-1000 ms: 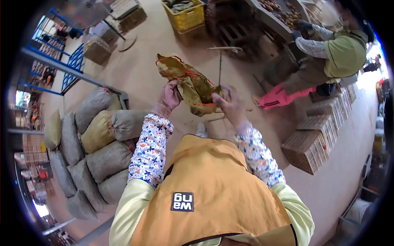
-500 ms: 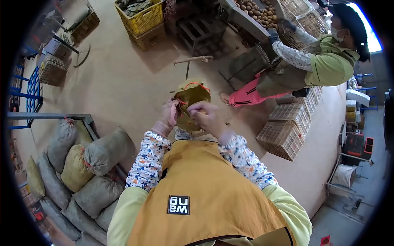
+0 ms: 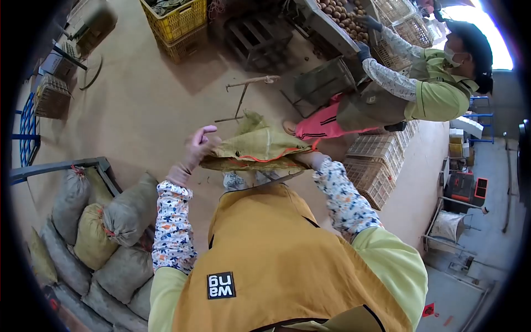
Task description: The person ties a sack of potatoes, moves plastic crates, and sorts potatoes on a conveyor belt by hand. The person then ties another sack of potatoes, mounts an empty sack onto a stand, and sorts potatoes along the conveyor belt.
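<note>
A yellow-green woven mesh sack (image 3: 260,145) with a red drawstring along its mouth is stretched sideways in front of my apron. My right hand (image 3: 316,159) grips the right end of the mouth, its fingers hidden behind the fabric. At the sack's left edge, my left hand (image 3: 200,145) is raised, slightly blurred, one finger stretched out and nothing visible in it. Just beyond the sack stands a thin metal stand (image 3: 241,100) with a crossbar on top. A lower bar shows under the sack's near edge.
Filled sacks (image 3: 130,216) are piled at left behind a blue metal rail (image 3: 61,167). Plastic crates (image 3: 368,166) are stacked at right. A co-worker (image 3: 437,91) with gloved hands is at a tray of round brown produce (image 3: 340,19). Yellow crates (image 3: 176,25) stand at the far side.
The sack's mouth has gone from bunched between both hands to stretched wide. My right hand has moved right with it; my left hand has moved left and come off the rim.
</note>
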Available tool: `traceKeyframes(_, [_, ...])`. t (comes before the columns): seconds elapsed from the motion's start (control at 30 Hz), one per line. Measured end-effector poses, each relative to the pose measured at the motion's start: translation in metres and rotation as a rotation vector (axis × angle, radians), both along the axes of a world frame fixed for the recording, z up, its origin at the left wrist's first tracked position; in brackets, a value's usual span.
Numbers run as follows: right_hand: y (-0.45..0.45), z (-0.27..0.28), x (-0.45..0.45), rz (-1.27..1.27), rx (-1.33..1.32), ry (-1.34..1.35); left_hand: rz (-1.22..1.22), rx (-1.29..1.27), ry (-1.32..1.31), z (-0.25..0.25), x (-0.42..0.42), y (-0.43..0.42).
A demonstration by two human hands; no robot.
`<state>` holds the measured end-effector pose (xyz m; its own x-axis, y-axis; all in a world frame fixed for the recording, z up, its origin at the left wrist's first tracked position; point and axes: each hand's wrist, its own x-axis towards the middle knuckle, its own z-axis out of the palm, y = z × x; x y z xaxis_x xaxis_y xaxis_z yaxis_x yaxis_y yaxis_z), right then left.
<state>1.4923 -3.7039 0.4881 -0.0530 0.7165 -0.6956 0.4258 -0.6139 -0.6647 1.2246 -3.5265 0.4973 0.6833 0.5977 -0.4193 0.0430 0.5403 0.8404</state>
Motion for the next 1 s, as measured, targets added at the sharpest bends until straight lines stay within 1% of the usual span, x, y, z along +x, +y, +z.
traceKeyframes(0.03, [-0.007, 0.008, 0.001, 0.074, 0.022, -0.006, -0.251, 0.317, 0.150, 0.004, 0.001, 0.001])
traceKeyframes(0.07, [-0.009, 0.026, -0.008, 0.080, 0.096, 0.036, -0.494, 0.630, 0.304, 0.005, 0.005, 0.000])
traceKeyframes(0.1, [-0.005, 0.042, -0.022, 0.011, 0.234, 0.088, -0.523, 0.776, 0.320, 0.007, 0.016, -0.008])
traceKeyframes(0.17, [0.013, 0.081, -0.051, -0.139, 0.538, 0.038, -0.539, 0.862, 0.401, 0.024, 0.042, -0.025])
traceKeyframes(0.2, [0.027, 0.093, -0.061, -0.122, 0.531, 0.054, -0.525, 0.849, 0.418, 0.023, 0.056, -0.028])
traceKeyframes(0.27, [0.055, 0.102, -0.071, 0.236, 0.942, -1.094, -0.467, 0.821, 0.458, 0.006, 0.075, -0.034])
traceKeyframes(0.3, [0.058, 0.080, -0.062, 0.240, 0.946, -1.080, -0.462, 0.815, 0.470, -0.001, 0.073, -0.033])
traceKeyframes(0.33, [0.056, 0.041, -0.044, 0.260, 0.697, -1.033, -0.447, 0.856, 0.424, -0.007, 0.072, -0.032])
traceKeyframes(0.37, [0.054, 0.021, -0.030, 0.285, 0.449, -0.978, -0.428, 0.893, 0.378, -0.014, 0.073, -0.032])
traceKeyframes(0.4, [0.056, 0.021, -0.020, 0.300, 0.451, -0.965, -0.419, 0.880, 0.391, -0.025, 0.073, -0.031])
traceKeyframes(0.47, [0.050, 0.023, -0.004, 0.248, 0.196, -0.765, -0.436, 1.011, 0.737, -0.051, 0.067, -0.031])
traceKeyframes(0.5, [0.044, 0.019, 0.000, 0.250, 0.189, -0.752, -0.446, 1.001, 0.745, -0.062, 0.062, -0.029])
traceKeyframes(0.57, [0.027, 0.002, 0.011, 0.058, 0.241, -0.674, -0.429, 0.997, 1.060, -0.078, 0.050, -0.021])
traceKeyframes(0.6, [0.019, -0.012, 0.024, 0.061, 0.233, -0.666, -0.462, 0.964, 1.132, -0.083, 0.043, -0.018])
traceKeyframes(0.63, [0.007, -0.028, 0.040, -0.106, 0.279, -0.643, -0.496, 0.924, 1.206, -0.086, 0.034, -0.017])
traceKeyframes(0.67, [-0.003, -0.037, 0.055, -0.274, 0.322, -0.616, -0.506, 0.911, 1.216, -0.090, 0.022, -0.017])
traceKeyframes(0.7, [-0.007, -0.036, 0.067, -0.234, 0.292, -0.694, -0.604, 0.770, 1.227, -0.092, 0.008, -0.013])
traceKeyframes(0.73, [-0.009, -0.041, 0.068, -0.236, 0.291, -0.676, -0.696, 0.632, 1.237, -0.093, 0.001, -0.011])
traceKeyframes(0.77, [-0.008, -0.035, 0.067, -0.113, 0.075, -0.634, -0.846, 0.499, 1.199, -0.070, 0.016, -0.010])
traceKeyframes(0.8, [-0.006, -0.024, 0.065, 0.014, -0.144, -0.586, -0.774, 0.652, 1.122, -0.076, 0.024, -0.023])
traceKeyframes(0.83, [0.012, -0.001, 0.042, 0.179, -0.187, -0.754, -0.701, 0.798, 1.035, -0.081, 0.033, -0.037])
traceKeyframes(0.87, [0.012, -0.011, 0.027, 0.126, 0.128, -0.785, -0.704, 0.875, 0.976, -0.075, 0.049, -0.045])
traceKeyframes(0.9, [0.012, -0.019, 0.013, 0.067, 0.446, -0.808, -0.767, 0.883, 0.984, -0.065, 0.067, -0.049])
traceKeyframes(0.93, [0.032, 0.000, -0.007, 0.129, 0.539, -0.861, -0.827, 0.891, 0.992, -0.055, 0.082, -0.050])
traceKeyframes(0.97, [0.050, 0.020, -0.021, 0.190, 0.635, -0.912, -0.832, 0.893, 0.999, -0.048, 0.090, -0.049])
traceKeyframes(1.0, [0.052, 0.000, -0.023, 0.184, 0.634, -0.902, -0.915, 0.956, 1.023, -0.041, 0.095, -0.049])
